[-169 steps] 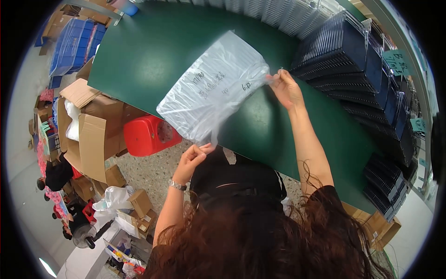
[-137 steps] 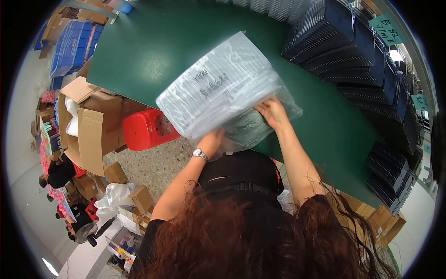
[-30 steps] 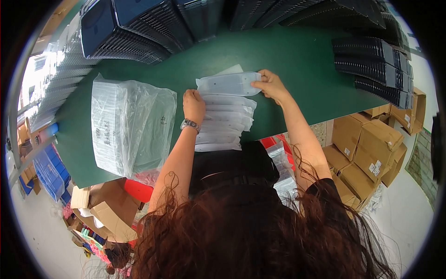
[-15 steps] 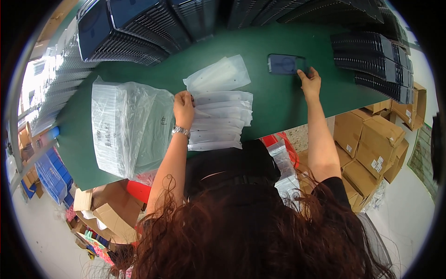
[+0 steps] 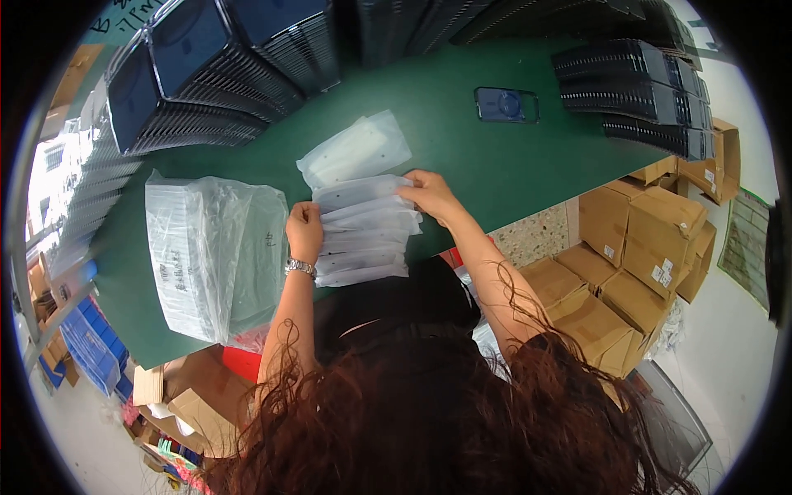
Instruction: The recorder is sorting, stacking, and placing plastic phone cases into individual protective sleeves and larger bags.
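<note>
A row of overlapping frosted plastic sleeves (image 5: 363,242) lies on the green table right in front of me. My left hand (image 5: 305,231), with a metal-band watch at its wrist, is closed with pinched fingers at the left end of the upper sleeves. At the right end of the top sleeve my right hand (image 5: 431,198) grips its edge between thumb and fingers. Just beyond the row is a separate stack of frosted sleeves (image 5: 356,151), lying at a slant. A dark-framed phone case (image 5: 505,106) rests flat farther back on the right, touched by neither hand.
A large clear plastic bag (image 5: 210,256) of packed sleeves lies left of my left hand. Stacked dark phone cases (image 5: 206,99) line the far left edge, and more stacked cases (image 5: 631,87) stand at right. Cardboard boxes (image 5: 635,239) sit beyond the table's right front edge.
My right hand has let go of the phone case, leaving it on the table, and come left to the top sleeve. My left hand sits slightly lower along the row's left side.
</note>
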Demonstrator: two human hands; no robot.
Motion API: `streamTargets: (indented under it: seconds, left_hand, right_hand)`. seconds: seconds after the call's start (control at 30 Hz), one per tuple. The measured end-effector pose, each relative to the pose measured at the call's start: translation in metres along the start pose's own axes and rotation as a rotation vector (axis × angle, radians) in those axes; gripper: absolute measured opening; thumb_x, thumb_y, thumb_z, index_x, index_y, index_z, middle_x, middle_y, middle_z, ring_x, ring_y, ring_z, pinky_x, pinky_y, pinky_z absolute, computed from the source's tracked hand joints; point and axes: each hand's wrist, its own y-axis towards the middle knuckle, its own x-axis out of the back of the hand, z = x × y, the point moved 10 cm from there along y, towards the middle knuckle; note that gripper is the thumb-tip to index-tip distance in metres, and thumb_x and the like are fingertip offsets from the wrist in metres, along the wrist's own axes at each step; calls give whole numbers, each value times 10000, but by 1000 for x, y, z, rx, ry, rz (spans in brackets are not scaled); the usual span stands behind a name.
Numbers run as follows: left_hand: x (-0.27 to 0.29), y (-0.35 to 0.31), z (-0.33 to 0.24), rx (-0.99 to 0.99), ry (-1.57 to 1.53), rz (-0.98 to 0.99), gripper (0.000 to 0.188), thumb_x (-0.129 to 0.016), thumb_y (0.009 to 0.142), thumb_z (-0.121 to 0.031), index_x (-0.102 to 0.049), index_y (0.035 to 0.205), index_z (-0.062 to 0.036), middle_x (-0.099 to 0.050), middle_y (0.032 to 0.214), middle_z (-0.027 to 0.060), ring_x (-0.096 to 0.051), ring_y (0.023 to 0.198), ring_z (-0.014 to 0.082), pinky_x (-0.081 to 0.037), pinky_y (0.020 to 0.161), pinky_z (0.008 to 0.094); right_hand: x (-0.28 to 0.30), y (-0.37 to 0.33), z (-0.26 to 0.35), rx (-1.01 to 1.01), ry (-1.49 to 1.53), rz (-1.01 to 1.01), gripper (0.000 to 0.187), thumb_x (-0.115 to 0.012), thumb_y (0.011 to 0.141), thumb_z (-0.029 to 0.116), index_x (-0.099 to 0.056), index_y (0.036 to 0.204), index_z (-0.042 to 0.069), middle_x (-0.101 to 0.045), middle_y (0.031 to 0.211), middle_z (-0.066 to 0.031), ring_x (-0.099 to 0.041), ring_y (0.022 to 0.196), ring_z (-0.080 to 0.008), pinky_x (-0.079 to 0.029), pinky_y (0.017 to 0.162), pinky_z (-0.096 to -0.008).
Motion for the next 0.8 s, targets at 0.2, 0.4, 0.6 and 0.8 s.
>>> streamTargets:
  seconds: [0.2, 0.4, 0.6, 0.8]
  left_hand:
    - [1, 1, -16, -110, 149, -85, 158, -531, 911, -157, -566, 909, -4, -643, 821, 200, -623, 761, 378, -489, 694, 439]
    - [5, -2, -5, -139, 184, -169, 205, -530, 927, -188, -549, 952, 15, -630, 784, 191, -632, 717, 342, -498, 659, 415]
    - [8, -3, 4, 30, -163, 23, 244, -573, 926, -212, -529, 1026, 7, -608, 724, 110, -636, 590, 178, -495, 551, 296]
    - [13, -27, -14, -20, 110, 14, 207, -665, 855, -182, -650, 908, 18, -657, 723, 55, -646, 656, 158, -494, 621, 284]
  right_hand:
    - [-16, 15, 6, -73, 91, 62, 424, -731, 718, 218, -632, 1069, 2, -612, 831, -58, -565, 755, -133, -446, 630, -271]
    - [41, 21, -5, -117, 205, 24, 308, -758, 732, 159, -617, 987, 57, -558, 749, -12, -486, 581, -85, -343, 460, -224]
    - [209, -2, -4, -59, -36, -464, 271, -750, 757, 134, -631, 985, 46, -608, 738, -29, -522, 570, -103, -390, 440, -242]
    - [157, -26, 32, 391, -385, -587, 121, -640, 839, 119, -674, 916, 31, -668, 781, -116, -640, 686, -181, -508, 652, -309]
